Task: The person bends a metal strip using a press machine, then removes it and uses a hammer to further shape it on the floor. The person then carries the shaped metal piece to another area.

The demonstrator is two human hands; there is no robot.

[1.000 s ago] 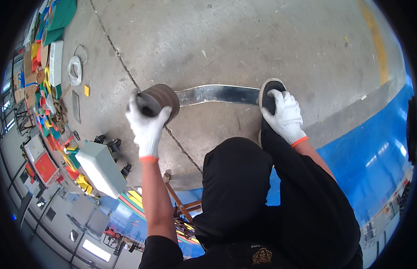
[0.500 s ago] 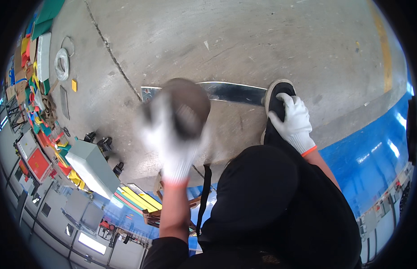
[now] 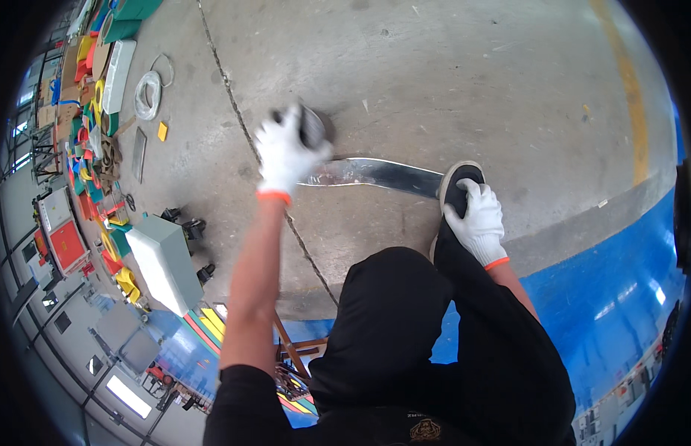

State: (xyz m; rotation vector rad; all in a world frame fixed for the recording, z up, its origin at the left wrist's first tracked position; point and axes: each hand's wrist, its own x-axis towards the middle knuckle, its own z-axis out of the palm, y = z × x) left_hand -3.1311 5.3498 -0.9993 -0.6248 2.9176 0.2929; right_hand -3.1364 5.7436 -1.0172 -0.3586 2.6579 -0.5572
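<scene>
A long, narrow dark strip (image 3: 390, 173) with bright edges lies across the floor, its surface scuffed and shiny toward the left. Its right end meets my black shoe (image 3: 461, 178), which has a pale sole. My left hand (image 3: 286, 152), in a white glove with an orange cuff, is closed on a dark round thing (image 3: 312, 130) above the floor, beyond the strip's left end. Motion blur keeps its kind from showing. My right hand (image 3: 479, 219), gloved the same way, rests over the shoe and trouser leg, thumb apart from the fingers.
A pale box-shaped unit (image 3: 163, 260) with black castors stands at the left. Farther off lie a coil of white tubing (image 3: 147, 95), a small yellow block (image 3: 162, 131) and a grey bar (image 3: 139, 154), near piled coloured items. Blue flooring (image 3: 583, 275) begins at the right.
My left hand has swung down and away from me with the dark round thing, nearer the floor. My right hand stays on the shoe. The view has shifted, too.
</scene>
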